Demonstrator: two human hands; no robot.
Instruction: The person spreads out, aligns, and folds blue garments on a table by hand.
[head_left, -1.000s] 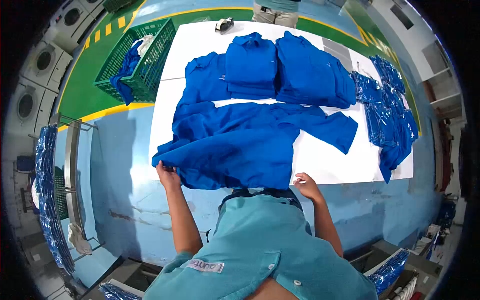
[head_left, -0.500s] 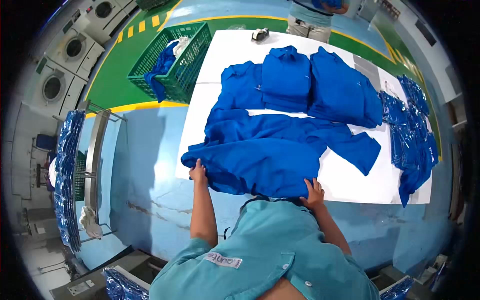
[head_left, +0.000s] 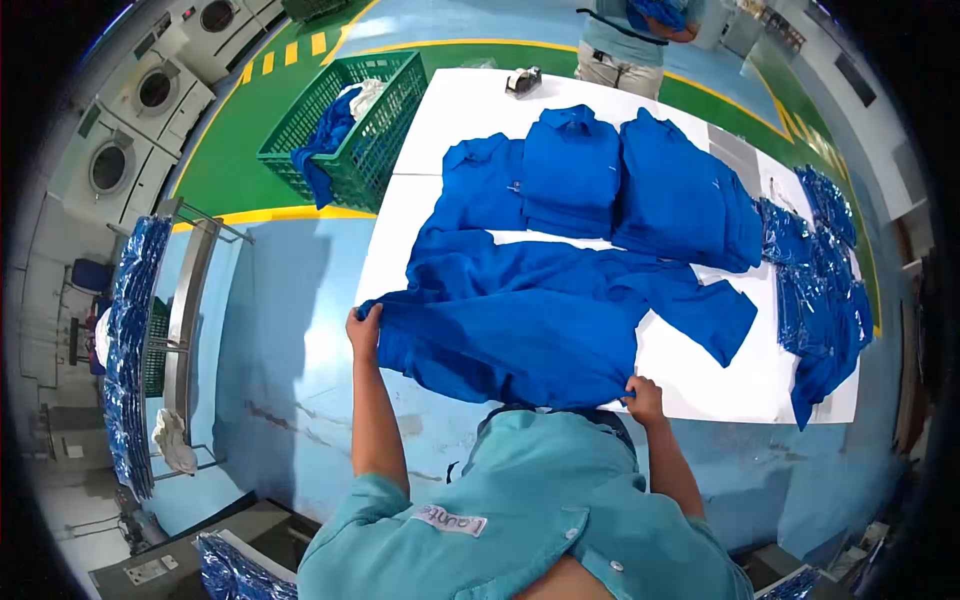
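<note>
A blue shirt (head_left: 500,345) lies spread across the near side of the white table (head_left: 690,375), with a sleeve reaching to the right and its near part hanging over the table's front edge. At the shirt's left end my left hand (head_left: 364,332) pinches the cloth. My right hand (head_left: 643,398) grips the near right corner of the same shirt, fingers closed. Just beyond it lie folded blue shirts (head_left: 570,165), some in stacks with collars showing.
Plastic-wrapped blue garments (head_left: 825,270) cover the table's right side. A tape dispenser (head_left: 522,82) sits at the far edge. Left of the table stands a green basket (head_left: 390,150) holding cloth. A metal rack (head_left: 190,290) is further left. Another person (head_left: 622,50) stands across the table.
My left hand has moved left and slightly up with the shirt's end, pulling it outward. My right hand, earlier spread flat on the cloth, has closed on its corner. The near edge looks straighter.
</note>
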